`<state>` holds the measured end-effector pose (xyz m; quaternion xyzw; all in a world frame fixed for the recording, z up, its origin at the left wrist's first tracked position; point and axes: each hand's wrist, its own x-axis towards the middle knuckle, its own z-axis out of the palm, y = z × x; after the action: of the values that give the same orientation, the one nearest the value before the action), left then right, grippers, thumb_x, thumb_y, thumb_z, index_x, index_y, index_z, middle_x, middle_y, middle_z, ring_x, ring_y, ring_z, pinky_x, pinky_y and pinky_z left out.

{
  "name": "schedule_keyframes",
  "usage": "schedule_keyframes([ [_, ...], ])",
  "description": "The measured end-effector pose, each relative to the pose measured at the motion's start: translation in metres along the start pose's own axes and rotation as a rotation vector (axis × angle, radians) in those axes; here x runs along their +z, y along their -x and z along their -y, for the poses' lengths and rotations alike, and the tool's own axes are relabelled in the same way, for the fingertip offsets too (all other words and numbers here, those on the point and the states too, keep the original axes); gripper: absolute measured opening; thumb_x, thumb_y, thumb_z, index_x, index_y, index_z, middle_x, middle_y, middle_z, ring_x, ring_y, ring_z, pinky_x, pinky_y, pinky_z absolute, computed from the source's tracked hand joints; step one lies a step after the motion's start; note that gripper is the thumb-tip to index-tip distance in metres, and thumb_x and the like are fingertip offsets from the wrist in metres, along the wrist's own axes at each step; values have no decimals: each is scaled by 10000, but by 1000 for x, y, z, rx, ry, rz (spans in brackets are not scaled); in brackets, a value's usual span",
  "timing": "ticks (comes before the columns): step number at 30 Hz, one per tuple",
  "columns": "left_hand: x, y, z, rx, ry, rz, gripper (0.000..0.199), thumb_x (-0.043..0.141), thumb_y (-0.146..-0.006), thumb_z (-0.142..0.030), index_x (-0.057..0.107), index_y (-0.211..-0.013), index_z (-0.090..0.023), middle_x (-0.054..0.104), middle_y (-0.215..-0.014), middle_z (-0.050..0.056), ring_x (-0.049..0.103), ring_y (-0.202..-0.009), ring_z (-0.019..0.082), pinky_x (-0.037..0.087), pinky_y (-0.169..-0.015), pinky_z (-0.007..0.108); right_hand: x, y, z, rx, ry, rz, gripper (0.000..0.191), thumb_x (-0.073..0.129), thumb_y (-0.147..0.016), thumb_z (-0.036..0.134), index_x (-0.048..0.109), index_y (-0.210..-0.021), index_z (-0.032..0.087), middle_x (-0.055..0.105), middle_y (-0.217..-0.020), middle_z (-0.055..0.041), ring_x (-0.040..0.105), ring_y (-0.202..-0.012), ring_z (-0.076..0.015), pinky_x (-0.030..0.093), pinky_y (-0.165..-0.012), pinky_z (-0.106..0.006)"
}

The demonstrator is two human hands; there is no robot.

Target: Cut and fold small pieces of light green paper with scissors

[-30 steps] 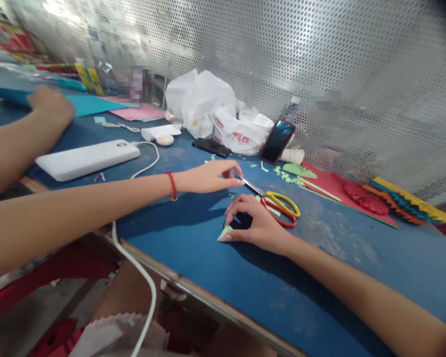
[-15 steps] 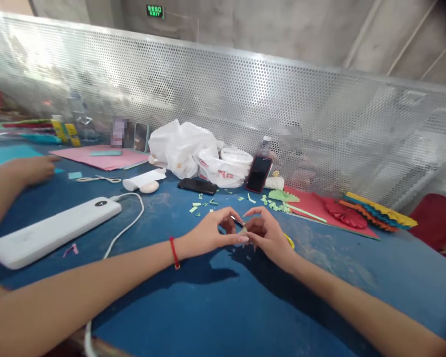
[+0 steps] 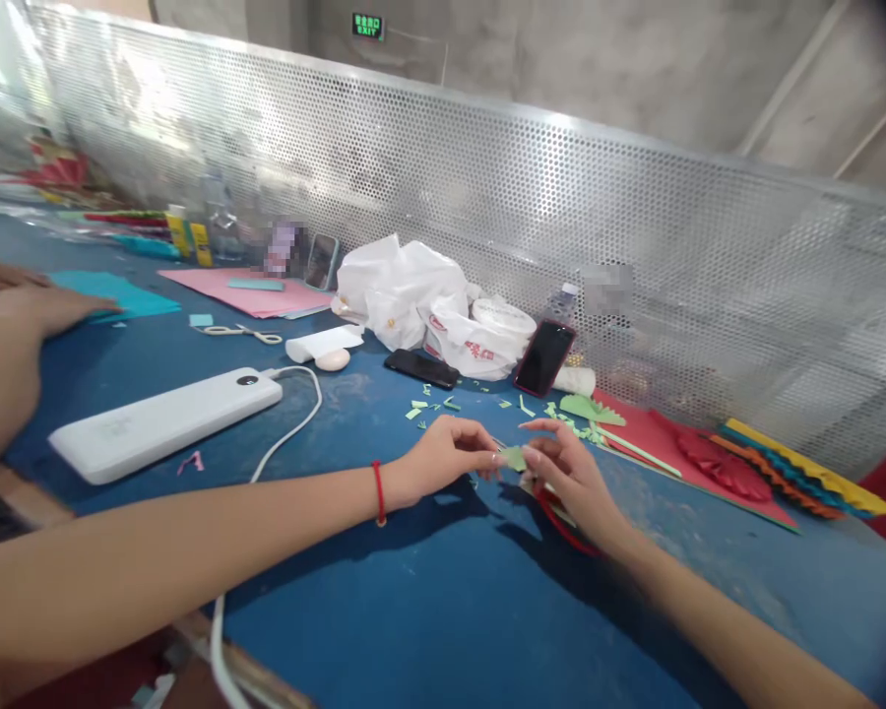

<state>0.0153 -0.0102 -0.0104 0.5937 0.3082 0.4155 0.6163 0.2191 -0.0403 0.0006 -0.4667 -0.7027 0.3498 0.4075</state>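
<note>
A small piece of light green paper [image 3: 515,458] is held just above the blue table, between my two hands. My left hand [image 3: 443,461], with a red cord on its wrist, pinches the paper's left side between thumb and fingers. From the right, my right hand [image 3: 572,475] closes thumb and fingertips on its other edge. Beneath the right palm shows a red curved thing [image 3: 570,532], mostly hidden, so its kind is unclear. Cut green paper scraps [image 3: 415,409] lie beyond my hands, near a fringed green paper piece [image 3: 592,410].
A white power bank [image 3: 166,423] with a cable lies left. Behind are a black phone [image 3: 422,368], white plastic bags [image 3: 406,286], a propped phone [image 3: 544,356] and scissors [image 3: 240,334]. Red paper [image 3: 657,433] and folded strips [image 3: 804,468] lie right. Another person's hand [image 3: 66,305] rests on blue paper.
The view has swung left. My hands have parted slightly, showing the green paper between them. The red curved thing now shows under my right hand. The other person's hand has shifted on the blue paper.
</note>
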Motion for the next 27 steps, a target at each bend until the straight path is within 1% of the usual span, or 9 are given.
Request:
schedule_keyframes([
  [2, -5, -1, -3, -11, 44, -112, 242, 831, -651, -318, 685, -678, -126, 698, -648, 40, 614, -595, 118, 504, -624, 241, -17, -3, 8, -25, 380, -98, 249, 457, -931, 453, 447, -1018, 220, 631, -804, -19, 604, -674, -177, 433, -626, -297],
  [3, -8, -3, -5, -7, 61, -164, 241, 823, -662, -325, 681, -691, -132, 700, -670, 37, 612, -601, 113, 505, -628, 240, -26, -4, 12, -8, 646, -75, 195, 489, -910, 411, 467, -928, 218, 631, -809, -30, 598, -705, -191, 403, -632, -299],
  [5, -15, -5, -8, 5, 91, -257, 238, 812, -673, -327, 666, -703, -141, 694, -702, 30, 603, -601, 102, 503, -625, 237, -40, -3, 21, 111, 1011, 107, 144, 567, -820, 326, 485, -817, 209, 642, -802, -50, 591, -724, -221, 347, -611, -297],
  [7, -21, -7, -11, 27, 117, -332, 238, 803, -678, -321, 645, -704, -144, 684, -728, 25, 593, -596, 92, 498, -618, 232, -46, 1, 26, 245, 1104, 321, 119, 533, -820, 315, 505, -791, 204, 656, -796, -64, 590, -699, -219, 312, -584, -289],
  [12, -23, -8, -14, 75, 134, -396, 265, 782, -690, -341, 618, -732, -137, 650, -717, 9, 574, -566, 78, 484, -599, 228, -40, 10, 25, 230, 1206, 440, 208, 554, -764, 357, 545, -887, 189, 660, -780, -84, 576, -646, -229, 241, -544, -286],
  [16, -20, -7, -13, 103, 96, -376, 276, 770, -697, -359, 616, -731, -132, 626, -678, 4, 583, -559, 95, 488, -583, 240, -41, 7, 16, 238, 1113, 364, 167, 595, -700, 335, 515, -661, 194, 562, -611, -32, 496, -558, -184, 219, -530, -285],
  [20, -20, -8, -15, 201, 36, -365, 235, 763, -708, -317, 611, -698, -139, 601, -611, -17, 545, -524, 82, 448, -553, 219, -46, -1, 1, 261, 695, 209, 253, 636, -599, 229, 417, -477, 198, 430, -467, 19, 437, -501, -141, 226, -517, -275],
  [24, -26, -9, -22, 263, 17, -367, 225, 758, -727, -318, 609, -713, -149, 617, -615, -18, 584, -555, 93, 468, -589, 222, -43, -6, -6, 308, 439, 182, 234, 571, -707, 344, 463, -556, 200, 548, -506, -5, 559, -498, -168, 373, -497, -270],
  [27, -29, -9, -27, 254, 38, -347, 261, 763, -732, -361, 612, -753, -149, 664, -673, 6, 673, -655, 135, 506, -649, 240, -40, -7, 1, 308, 252, 133, 358, 543, -788, 531, 558, -704, 183, 701, -726, -80, 696, -682, -224, 511, -604, -310],
])
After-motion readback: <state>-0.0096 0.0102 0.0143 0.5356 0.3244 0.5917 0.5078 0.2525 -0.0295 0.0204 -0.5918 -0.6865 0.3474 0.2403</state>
